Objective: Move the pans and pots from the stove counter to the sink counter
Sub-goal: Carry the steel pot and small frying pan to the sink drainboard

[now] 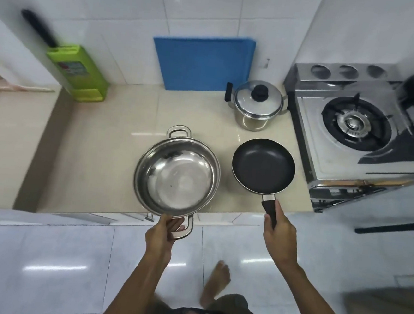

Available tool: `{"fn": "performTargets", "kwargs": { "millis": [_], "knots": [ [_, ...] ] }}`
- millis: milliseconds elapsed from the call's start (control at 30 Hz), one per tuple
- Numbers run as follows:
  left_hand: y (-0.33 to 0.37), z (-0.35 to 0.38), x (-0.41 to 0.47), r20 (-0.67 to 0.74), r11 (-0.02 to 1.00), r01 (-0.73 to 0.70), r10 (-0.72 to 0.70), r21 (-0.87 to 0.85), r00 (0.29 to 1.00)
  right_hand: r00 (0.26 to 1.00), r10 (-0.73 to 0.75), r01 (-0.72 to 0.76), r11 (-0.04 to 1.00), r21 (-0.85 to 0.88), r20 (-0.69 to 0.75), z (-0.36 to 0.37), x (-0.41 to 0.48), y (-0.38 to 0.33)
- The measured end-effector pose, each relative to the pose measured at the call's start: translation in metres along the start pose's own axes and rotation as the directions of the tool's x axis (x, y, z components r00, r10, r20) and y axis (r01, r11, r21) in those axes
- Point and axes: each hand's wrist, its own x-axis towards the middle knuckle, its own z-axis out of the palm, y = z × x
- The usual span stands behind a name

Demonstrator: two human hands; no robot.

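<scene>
A wide steel pot (177, 171) with two loop handles is at the front of the beige counter (96, 147), and my left hand (163, 230) is closed around its near handle. To its right is a black frying pan (263, 166); my right hand (279, 232) grips its dark handle past the counter's front edge. A smaller lidded steel pot (255, 104) with a black knob stands at the back, next to the stove. I cannot tell whether the pot and pan rest on the counter or are just off it.
A steel gas stove (354, 124) fills the right end of the counter. A blue cutting board (201, 63) leans on the tiled wall behind. A green knife block (77, 73) stands at the back left. My bare foot (217, 280) is on the glossy floor below.
</scene>
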Motion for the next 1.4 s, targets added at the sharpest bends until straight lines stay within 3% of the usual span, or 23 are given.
{"fn": "performTargets", "kwargs": {
  "millis": [300,600,767,1067,1233,1400],
  "knots": [
    [0.139,-0.125,-0.027,-0.074,0.951,-0.238,0.227,-0.196,0.971,0.948,-0.312,0.303,0.946,0.119,0.063,0.059,-0.031,-0.163],
    [0.27,-0.341,-0.045,-0.253,0.86,-0.434,0.372,-0.267,0.893,0.799,-0.577,0.529,0.808,0.261,0.17,0.197,-0.128,-0.369],
    [0.301,-0.461,-0.051,-0.402,0.801,-0.51,0.375,-0.313,0.835,0.703,-0.663,0.579,0.744,0.333,0.259,0.277,-0.181,-0.464],
    [0.345,-0.628,-0.019,-0.642,0.719,-0.581,0.246,-0.382,0.726,0.525,-0.741,0.648,0.667,0.368,0.418,0.422,-0.238,-0.609],
    [0.412,-0.702,0.024,-0.703,0.684,-0.613,0.204,-0.396,0.681,0.444,-0.767,0.667,0.628,0.401,0.464,0.52,-0.262,-0.707],
    [0.501,-0.765,0.065,-0.726,0.671,-0.608,0.148,-0.424,0.671,0.411,-0.745,0.646,0.645,0.408,0.525,0.609,-0.281,-0.811]
  ]
}}
